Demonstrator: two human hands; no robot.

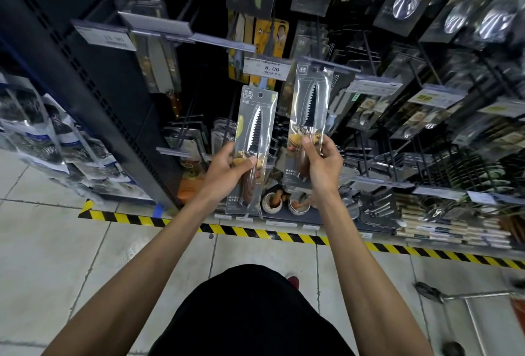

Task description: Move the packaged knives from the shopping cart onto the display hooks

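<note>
Two packaged knives with serrated blades and wooden handles are held upright in front of the display rack. My left hand (pixel 231 168) grips the lower part of the left knife package (pixel 255 128), thumb across its front. My right hand (pixel 319 161) grips the right knife package (pixel 311 100), which is raised higher; its top hang hole sits close to a display hook's price holder (pixel 331 65). I cannot tell whether the hole is on the hook. A corner of the shopping cart (pixel 466 310) shows at the bottom right.
The rack holds many hung packages: spoons (pixel 406 3) at upper right, a cleaver (pixel 157 60) at left, an 8.00 price tag (pixel 267 69). Bare black hooks (pixel 187 128) stick out below. Yellow-black tape (pixel 255 232) edges the tiled floor.
</note>
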